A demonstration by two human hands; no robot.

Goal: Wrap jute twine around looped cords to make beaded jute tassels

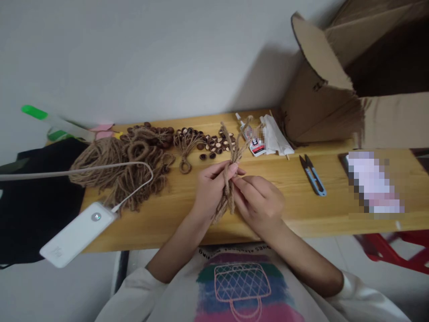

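Note:
Both hands meet over the front middle of the wooden table, working on one bundle of brown jute twine [228, 197]. My left hand [211, 185] is closed around the strands, its thumb pressed on them. My right hand [259, 197] pinches the same twine from the right, fingertips close to the left thumb. Loose twine ends stick up above the hands and others hang below them. Behind the hands lie several dark nut-like pieces, some with pale cut faces [217, 144], and a looped twine cluster [185, 152].
Coiled jute twine [97, 163] heaps at the left, near a white power bank [78, 235] with a cable. Blue thread snips [313, 176] and a pixelated phone [375, 181] lie right. A glue packet [254, 141] lies behind; a cardboard box [315, 98] stands back right.

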